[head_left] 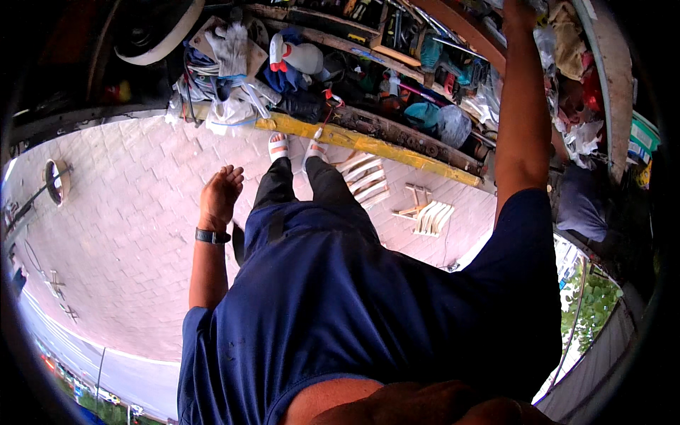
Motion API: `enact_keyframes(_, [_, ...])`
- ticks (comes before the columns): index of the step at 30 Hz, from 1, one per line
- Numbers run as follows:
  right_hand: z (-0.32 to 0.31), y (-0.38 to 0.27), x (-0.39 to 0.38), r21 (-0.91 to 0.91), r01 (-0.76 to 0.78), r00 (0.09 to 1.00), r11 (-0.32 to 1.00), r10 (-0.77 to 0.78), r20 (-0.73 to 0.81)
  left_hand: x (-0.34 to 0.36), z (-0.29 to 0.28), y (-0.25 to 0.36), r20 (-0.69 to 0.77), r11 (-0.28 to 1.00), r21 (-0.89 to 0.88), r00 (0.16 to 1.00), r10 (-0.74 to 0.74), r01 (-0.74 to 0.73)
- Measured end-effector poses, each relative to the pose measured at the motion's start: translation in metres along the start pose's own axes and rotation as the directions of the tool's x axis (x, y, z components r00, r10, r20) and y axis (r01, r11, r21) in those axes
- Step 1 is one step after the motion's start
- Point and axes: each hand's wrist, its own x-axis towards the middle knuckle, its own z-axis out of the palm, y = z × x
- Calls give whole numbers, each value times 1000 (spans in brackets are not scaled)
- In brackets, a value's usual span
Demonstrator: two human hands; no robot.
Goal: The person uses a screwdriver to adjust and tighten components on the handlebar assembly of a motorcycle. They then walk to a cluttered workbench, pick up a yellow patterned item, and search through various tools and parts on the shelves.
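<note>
Shelf [453, 25] reach: right hand [520, 8] goes up there, grip hidden, can't tell. Left hand [221, 193] hangs open, empty. I'd brace with it.

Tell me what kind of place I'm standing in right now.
Probably an outdoor workshop or repair stall beside a paved walkway. A cluttered workbench holds tools, work gloves and a spray bottle. Your right hand reaches up to a packed shelf; your left hand hangs empty over brick paving.

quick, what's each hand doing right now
Left hand: open, empty, hanging by the hip.
Right hand: raised to the cluttered shelf; grip cannot be told.
</note>
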Motion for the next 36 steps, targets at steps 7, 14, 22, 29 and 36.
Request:
enact_keyframes(7, [11,-15,-20,58,-70,995,996,74,-65,4,-14,-4,-33,1000,6,999,-7,7])
enact_keyframes(14, [4,-6,-54,204,131,983,970,-153,99,-4,-3,-23,-83,1000,27,997,-9,11])
enact_keyframes(22, [-1,-1,-17,217,-254,942,943,191,275,6,-35,-82,21,993,102,999,50,-52])
enact_keyframes(29, [-12,37,22,546,-159,860,822,-157,486,-16,24,-105,21,998,-32,998,59,-58])
enact_keyframes(36, [-81,41,-40,582,70,821,810,-378,428,-38,124,-99,63,896,371,970,237,-243])
